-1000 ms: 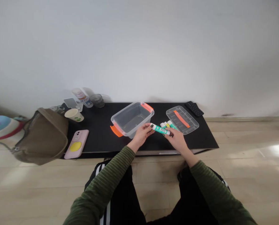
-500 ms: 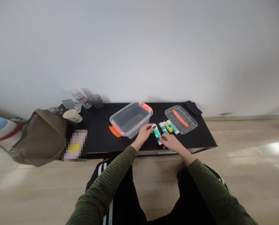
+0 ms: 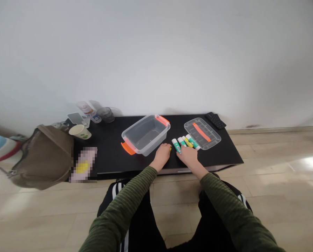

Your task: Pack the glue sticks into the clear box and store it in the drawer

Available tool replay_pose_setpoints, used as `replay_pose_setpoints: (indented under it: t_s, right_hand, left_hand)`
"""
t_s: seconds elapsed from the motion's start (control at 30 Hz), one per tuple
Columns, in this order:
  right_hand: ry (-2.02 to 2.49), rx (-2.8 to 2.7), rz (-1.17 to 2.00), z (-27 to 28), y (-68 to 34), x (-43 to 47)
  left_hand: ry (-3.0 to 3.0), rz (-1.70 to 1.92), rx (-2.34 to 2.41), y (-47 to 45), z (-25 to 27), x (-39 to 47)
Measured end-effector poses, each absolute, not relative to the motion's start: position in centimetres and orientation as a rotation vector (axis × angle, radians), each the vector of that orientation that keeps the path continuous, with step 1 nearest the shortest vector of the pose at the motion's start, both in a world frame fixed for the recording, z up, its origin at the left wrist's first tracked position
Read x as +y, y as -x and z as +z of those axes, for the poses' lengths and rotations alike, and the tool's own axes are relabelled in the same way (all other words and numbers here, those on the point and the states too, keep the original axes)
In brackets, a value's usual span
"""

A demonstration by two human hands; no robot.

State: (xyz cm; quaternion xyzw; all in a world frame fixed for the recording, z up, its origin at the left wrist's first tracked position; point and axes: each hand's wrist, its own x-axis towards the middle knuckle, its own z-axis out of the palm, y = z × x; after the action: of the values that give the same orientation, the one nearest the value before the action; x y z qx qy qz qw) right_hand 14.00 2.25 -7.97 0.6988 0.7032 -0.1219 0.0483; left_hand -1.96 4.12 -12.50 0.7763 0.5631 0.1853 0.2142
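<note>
My left hand [image 3: 163,156] is closed low over the black surface, just right of the clear plastic box [image 3: 149,150]. A small yellow thing peeks out at its fingertips; most of it is hidden. My right hand [image 3: 189,157] curls over the near ends of a row of glue sticks. Its thumb side touches the lower end of the leftmost white-and-green glue stick [image 3: 176,145]. Beside that lie another glue stick [image 3: 182,141], a yellow stick [image 3: 188,141] and a further green-and-white glue stick [image 3: 193,142]. The box stands without its lid.
A clear lid [image 3: 215,139] with an orange handle lies right of the sticks, a black keypad-like object [image 3: 215,120] behind it. To the left are a paper cup [image 3: 80,132], a dark glass [image 3: 106,114], a spray bottle [image 3: 89,111] and a brown bag [image 3: 47,157].
The leftmost glue stick, tilted between both hands before, now lies beside the others. My left hand has let go of it and moved down and left onto the small yellow thing.
</note>
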Motion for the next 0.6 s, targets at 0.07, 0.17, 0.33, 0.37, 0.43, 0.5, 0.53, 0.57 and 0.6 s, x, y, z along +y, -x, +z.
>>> replay_pose_setpoints:
  t_s: [0.07,0.17,0.33,0.37,0.43,0.5,0.53,0.57,0.6]
  right_hand:
    - [-2.128,2.128,-0.378,-8.1,-14.1,2.4]
    - [-2.142,2.147,-0.365,-8.0,-14.6,2.7]
    - [-2.186,2.183,-0.348,-7.7,-15.7,3.4]
    - [-2.208,2.191,-0.33,-7.6,-16.1,3.6]
    - [-2.269,2.214,-0.262,-7.6,-17.1,4.1]
    - [-2.315,2.22,-0.194,-7.6,-18.1,4.6]
    - [-2.325,2.207,-0.179,-7.7,-18.5,4.9]
    - [-2.322,2.189,-0.182,-7.8,-18.8,5.1]
    - [-2.312,2.171,-0.198,-7.9,-19.1,5.2]
  left_hand:
    - [-2.185,0.486,1.567,2.0,-12.4,4.1]
    - [-2.197,0.48,1.561,2.1,-12.4,4.1]
    - [-2.169,0.487,1.53,2.1,-12.3,4.0]
    - [-2.166,0.486,1.529,2.0,-12.2,4.0]
    - [-2.16,0.483,1.536,2.0,-12.1,4.0]
    - [-2.157,0.474,1.547,2.1,-11.9,4.0]
    - [-2.154,0.469,1.549,2.1,-11.9,4.0]
    - [-2.148,0.467,1.549,2.1,-11.9,4.0]
    - [-2.142,0.469,1.548,2.2,-11.8,3.9]
